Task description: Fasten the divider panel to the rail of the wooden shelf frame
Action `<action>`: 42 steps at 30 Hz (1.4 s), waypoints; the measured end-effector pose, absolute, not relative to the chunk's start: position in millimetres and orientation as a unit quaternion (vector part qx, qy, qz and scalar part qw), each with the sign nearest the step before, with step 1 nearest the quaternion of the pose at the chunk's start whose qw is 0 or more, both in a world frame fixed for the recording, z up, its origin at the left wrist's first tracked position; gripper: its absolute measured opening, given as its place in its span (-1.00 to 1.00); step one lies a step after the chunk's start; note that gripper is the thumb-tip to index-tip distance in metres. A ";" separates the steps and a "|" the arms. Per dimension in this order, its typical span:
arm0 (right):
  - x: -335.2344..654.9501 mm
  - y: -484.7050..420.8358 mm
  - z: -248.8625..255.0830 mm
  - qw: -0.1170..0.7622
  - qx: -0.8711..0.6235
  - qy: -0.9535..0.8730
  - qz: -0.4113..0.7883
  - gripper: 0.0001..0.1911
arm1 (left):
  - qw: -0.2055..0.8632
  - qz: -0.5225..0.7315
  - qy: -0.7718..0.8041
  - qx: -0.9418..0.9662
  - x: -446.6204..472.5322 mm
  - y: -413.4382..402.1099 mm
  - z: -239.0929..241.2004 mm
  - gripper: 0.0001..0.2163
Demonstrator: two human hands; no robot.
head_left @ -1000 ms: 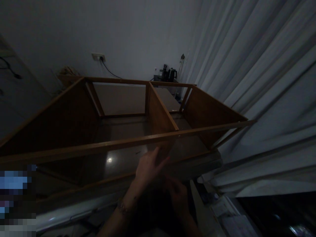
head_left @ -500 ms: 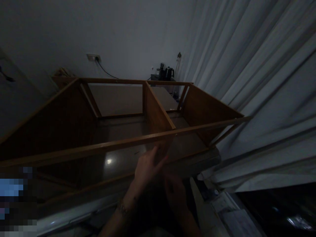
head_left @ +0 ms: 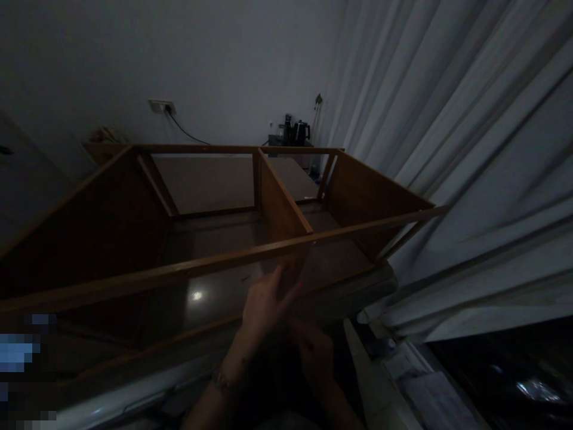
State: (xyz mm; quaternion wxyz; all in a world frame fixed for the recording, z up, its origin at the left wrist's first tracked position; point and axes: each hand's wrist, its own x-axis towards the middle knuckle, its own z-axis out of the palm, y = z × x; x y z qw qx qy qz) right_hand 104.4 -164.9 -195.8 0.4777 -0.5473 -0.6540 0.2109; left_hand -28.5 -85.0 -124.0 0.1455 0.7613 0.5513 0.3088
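A wooden cabinet frame with an open top spans the view, split by a brown middle divider panel. My left hand, wearing a bracelet, is at the front upright under the front rail. Its thumb and fingers close around that upright from the near side. Lower and to the right is my right hand, its fingers curled together near the upright's lower end. Whatever those fingers pinch is lost in the dark.
Behind the frame, a black kettle stands on a small dark stand near the wall. A socket with a plugged cord is on the wall. Long pale curtains hang at right. Boxes lie low at right.
My right hand has shifted slightly, its fingers reaching further left toward the upright. My left hand keeps its place on the upright. The whole view has moved a little.
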 end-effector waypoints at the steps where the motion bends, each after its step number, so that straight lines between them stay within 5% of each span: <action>1: 106.3 -163.6 -196.6 0.455 -0.530 -0.693 0.177 -0.71 | 0.144 0.310 0.551 0.761 -28.6 -85.0 -124.2 -0.59; 6: 114.7 -159.2 -191.9 0.365 -0.503 -0.778 0.092 -0.66 | 0.134 0.315 0.552 0.760 -28.1 -85.3 -125.2 -0.58; 15: 107.7 -165.1 -181.0 0.479 -0.532 -0.642 0.276 -0.80 | 0.137 0.315 0.550 0.761 -28.6 -85.1 -125.6 -0.58; 32: 147.6 -150.7 -181.1 0.344 -0.484 -0.789 0.160 -0.73 | 0.146 0.312 0.553 0.758 -28.6 -84.9 -125.8 -0.59; 38: 150.7 -148.8 -176.2 0.411 -0.451 -0.773 0.174 -0.75 | 0.141 0.319 0.555 0.755 -28.5 -85.0 -128.6 -0.56; 42: 137.4 -157.5 -184.3 0.475 -0.481 -0.679 0.287 -0.78 | 0.157 0.322 0.548 0.756 -28.8 -85.5 -126.0 -0.55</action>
